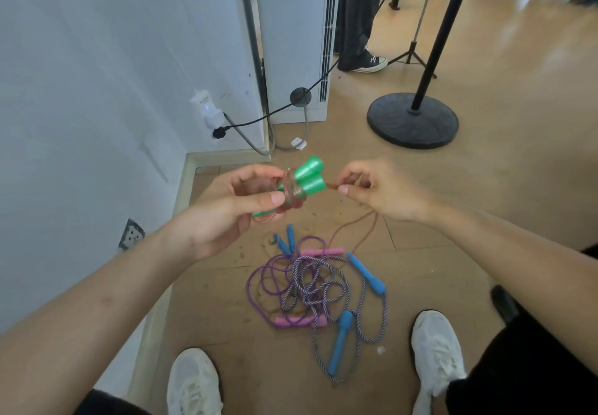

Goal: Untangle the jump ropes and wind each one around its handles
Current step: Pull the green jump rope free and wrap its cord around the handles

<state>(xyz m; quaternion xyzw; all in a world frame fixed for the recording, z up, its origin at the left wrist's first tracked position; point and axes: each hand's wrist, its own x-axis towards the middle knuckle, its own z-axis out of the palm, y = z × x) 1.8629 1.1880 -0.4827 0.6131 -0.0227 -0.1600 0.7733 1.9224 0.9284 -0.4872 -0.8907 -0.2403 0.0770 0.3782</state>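
Purple rope (248,283) knots through striped rope (318,288) — stand base (412,121) beyond.

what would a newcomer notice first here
The bright green handles stand out mid-frame, gripped in the left hand with a red rope coiled round them, while the right hand pinches its loose strand. Below, on the floor in front of the shoes, lies a tangle of purple and striped ropes with blue handles and pink handles.

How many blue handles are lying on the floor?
4 blue handles: two together at the pile's far edge, one on its right, one nearest the shoes. The pile may hide more.
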